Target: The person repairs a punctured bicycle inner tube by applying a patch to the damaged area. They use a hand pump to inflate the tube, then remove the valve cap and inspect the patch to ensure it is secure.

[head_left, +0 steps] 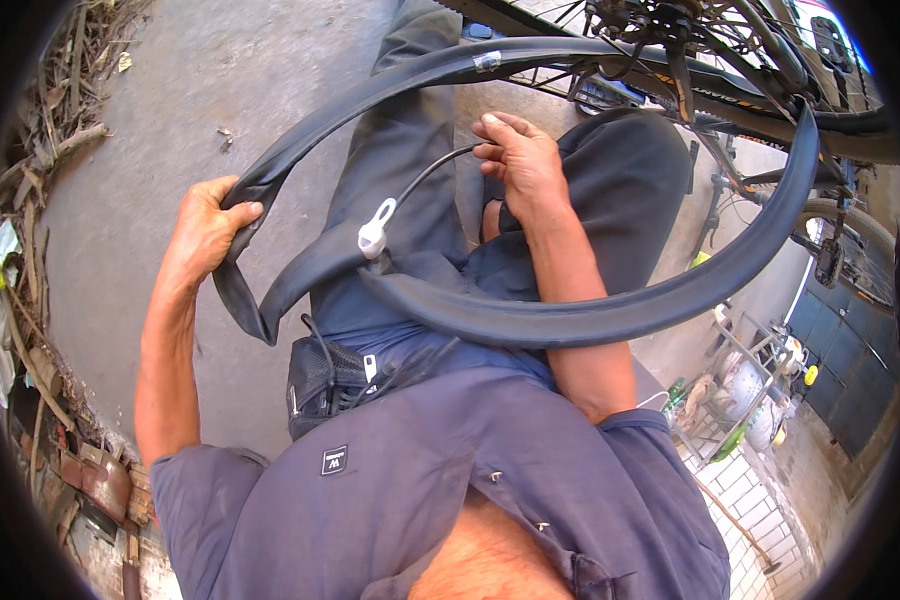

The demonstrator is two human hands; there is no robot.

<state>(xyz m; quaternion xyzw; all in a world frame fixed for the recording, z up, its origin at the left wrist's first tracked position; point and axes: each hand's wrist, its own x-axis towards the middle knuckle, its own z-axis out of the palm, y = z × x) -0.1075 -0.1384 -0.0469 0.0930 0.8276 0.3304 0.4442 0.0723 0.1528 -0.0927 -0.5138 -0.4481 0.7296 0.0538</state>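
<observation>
Black rubber dominates the view I get remotely: a tube (570,322) looped over the lap, from between nine and ten o'clock up across twelve and round to three, outside any tyre that I can see. At its nine-to-ten end the left hand (208,228) is closed around a flattened, folded stretch. At one o'clock the right hand (530,165) pinches a thin hose (425,178), which runs toward eight to a white clip (373,232) near the centre, against the tube. I take the clip for a pump head on the valve, though the valve is hidden, so the hook-up looks done. Filling seems partial to me: the sweep at three is rounded, the stretch by the left hand creased. A pale mark (487,62) sits at twelve; I cannot tell patch from label. Fitting to the bike (676,40), between one and two, looks undone.
</observation>
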